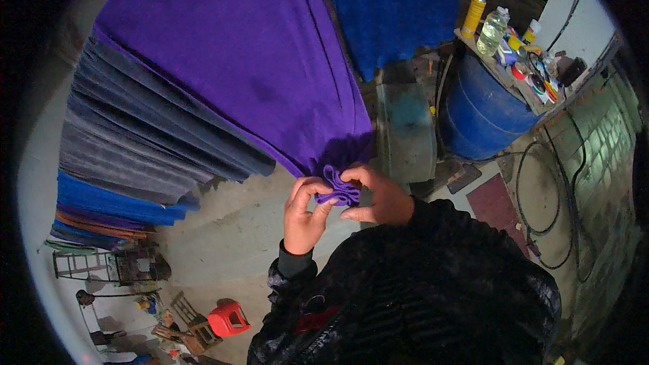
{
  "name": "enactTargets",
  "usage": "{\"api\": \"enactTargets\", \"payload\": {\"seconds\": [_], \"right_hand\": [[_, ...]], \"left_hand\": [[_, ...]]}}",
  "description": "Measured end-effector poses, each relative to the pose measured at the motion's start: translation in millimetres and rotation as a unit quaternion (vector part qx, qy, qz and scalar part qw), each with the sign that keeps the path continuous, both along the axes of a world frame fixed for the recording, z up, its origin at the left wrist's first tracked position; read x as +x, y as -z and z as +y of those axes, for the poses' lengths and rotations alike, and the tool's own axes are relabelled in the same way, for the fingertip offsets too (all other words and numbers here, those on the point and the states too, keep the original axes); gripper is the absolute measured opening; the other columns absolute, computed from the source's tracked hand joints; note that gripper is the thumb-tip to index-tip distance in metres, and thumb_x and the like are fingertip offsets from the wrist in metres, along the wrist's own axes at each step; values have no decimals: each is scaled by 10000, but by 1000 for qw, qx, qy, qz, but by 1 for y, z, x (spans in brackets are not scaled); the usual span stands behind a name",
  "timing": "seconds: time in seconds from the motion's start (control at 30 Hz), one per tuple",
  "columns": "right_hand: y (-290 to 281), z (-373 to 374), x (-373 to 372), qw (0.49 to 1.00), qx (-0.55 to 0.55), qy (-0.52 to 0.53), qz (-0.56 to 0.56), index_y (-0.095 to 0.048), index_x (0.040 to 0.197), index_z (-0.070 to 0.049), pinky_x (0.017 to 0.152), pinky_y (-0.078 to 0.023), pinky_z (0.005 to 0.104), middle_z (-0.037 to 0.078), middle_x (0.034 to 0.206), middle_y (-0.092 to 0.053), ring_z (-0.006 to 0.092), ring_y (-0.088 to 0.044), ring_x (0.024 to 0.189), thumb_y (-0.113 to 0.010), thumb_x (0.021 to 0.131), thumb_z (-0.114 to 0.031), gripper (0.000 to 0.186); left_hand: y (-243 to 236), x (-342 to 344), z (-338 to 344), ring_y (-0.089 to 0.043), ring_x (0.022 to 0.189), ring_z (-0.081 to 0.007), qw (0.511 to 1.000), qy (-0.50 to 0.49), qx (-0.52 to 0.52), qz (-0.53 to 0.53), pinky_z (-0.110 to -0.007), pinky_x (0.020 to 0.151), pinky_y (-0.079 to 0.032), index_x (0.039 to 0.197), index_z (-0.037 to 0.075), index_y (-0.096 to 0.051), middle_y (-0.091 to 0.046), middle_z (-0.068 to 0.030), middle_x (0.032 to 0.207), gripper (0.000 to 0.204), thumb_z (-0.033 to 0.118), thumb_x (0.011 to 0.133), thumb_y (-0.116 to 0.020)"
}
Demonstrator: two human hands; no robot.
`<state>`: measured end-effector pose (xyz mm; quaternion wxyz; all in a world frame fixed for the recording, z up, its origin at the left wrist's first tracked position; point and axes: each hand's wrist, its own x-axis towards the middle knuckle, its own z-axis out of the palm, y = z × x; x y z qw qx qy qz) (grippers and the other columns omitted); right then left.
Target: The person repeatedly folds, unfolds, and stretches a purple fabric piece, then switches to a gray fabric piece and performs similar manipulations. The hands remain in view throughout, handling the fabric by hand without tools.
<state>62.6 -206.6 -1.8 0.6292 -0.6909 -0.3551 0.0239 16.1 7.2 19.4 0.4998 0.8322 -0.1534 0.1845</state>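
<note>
A long purple fabric (223,40) hangs from the upper edge down to my hands, where its lower end is bunched in wavy folds (337,189). My left hand (304,216) grips the left side of these folds between thumb and fingers. My right hand (375,199) holds their right side, thumb and fingers curved round the cloth. Dark grey fabrics (135,122) hang close to the left of the purple one, and a blue fabric (389,7) hangs behind it at the top.
Bottles (493,30) and small items crowd a board atop a blue barrel (487,111) on the right, beside coiled hoses (554,209). A worn metal sheet (399,122) lies ahead. More coloured fabrics (108,209), a rack (101,263) and a red stool (228,318) are at left.
</note>
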Motion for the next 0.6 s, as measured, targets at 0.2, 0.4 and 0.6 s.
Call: {"api": "enactTargets", "payload": {"seconds": [0.2, 0.4, 0.6], "right_hand": [[7, 0, 3, 1000, -11, 14, 26, -550, 1332, -18, 984, -503, 392, 149, 1197, -623, 263, -626, 1114, -826, 847, -87, 563], [9, -9, 14, 998, 25, 16, -58, -615, 1209, -4, 979, -506, 400, 165, 1162, -626, 311, -643, 1068, -705, 820, 13, 400], [2, -18, 21, 997, 36, -37, -62, -653, 1134, -1, 969, -506, 399, 164, 1145, -636, 325, -649, 1059, -685, 805, 32, 332]], "left_hand": [[8, 2, -2, -672, 994, -271, 999, 22, -10, 22, -356, 894, -532, 1070, 29, -627, -688, -122, 1119, 264, -9, 873, -799], [0, 8, -15, -686, 1036, -276, 999, 13, -33, 20, -366, 919, -538, 1182, 31, -651, -697, -129, 1177, 441, 23, 802, -875], [-14, 8, -22, -693, 1032, -266, 998, 11, 57, 25, -369, 911, -550, 1223, 37, -672, -695, -117, 1145, 544, 48, 743, -928]]}}
